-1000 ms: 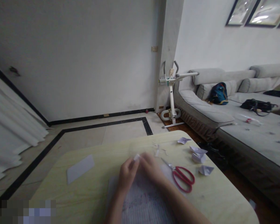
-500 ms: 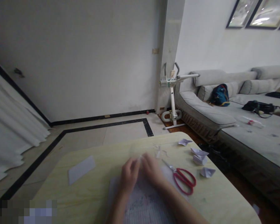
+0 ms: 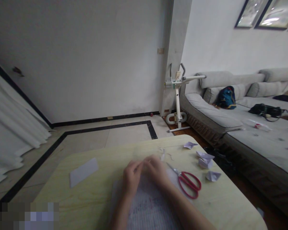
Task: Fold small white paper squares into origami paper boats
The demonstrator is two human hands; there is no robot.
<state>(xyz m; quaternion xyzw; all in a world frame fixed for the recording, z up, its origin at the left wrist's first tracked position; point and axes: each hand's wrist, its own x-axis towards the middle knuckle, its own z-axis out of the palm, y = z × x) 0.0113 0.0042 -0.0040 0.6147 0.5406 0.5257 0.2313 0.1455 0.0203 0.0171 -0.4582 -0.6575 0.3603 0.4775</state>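
My left hand and my right hand meet over the middle of the table, fingertips together. Both have fingers curled in a pinch; what sits between them is too small and blurred to make out. Beneath them lies a written, lined sheet of paper, partly covered by my forearms. To the right of my right hand rest scissors with red handles, blades toward the far side. Thin paper scraps lie just beyond that hand.
Several folded paper pieces stand along the right edge of the pale table. A folded white paper lies at the left. Beyond the table are a white exercise machine and a grey sofa with bags.
My fingers have shifted slightly, with the right hand's fingers curling closer over the left fingertips. A small pale bit seen between them before is now hidden. The other table items stay put.
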